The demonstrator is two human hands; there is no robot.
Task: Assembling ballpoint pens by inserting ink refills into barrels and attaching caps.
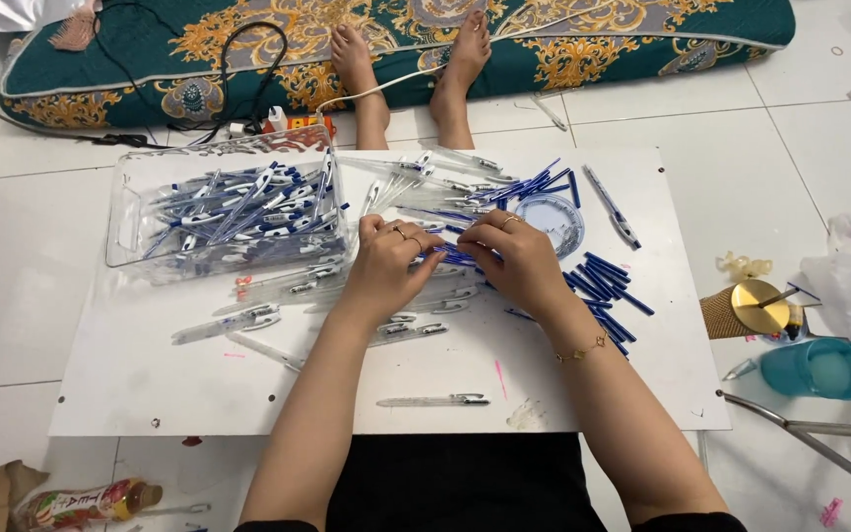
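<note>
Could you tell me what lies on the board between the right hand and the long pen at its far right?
In the head view, a round clear lid lies between the right hand and the long pen, with loose blue refills just below.

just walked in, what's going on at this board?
A person sits on the floor at a white board, both hands together over a pile of pen parts. The left hand and right hand pinch blue refills between them. A clear tray at left holds a heap of assembled pens. Loose blue refills lie at right, clear pen barrels are scattered near the hands. Another person's feet rest at the far edge.
</note>
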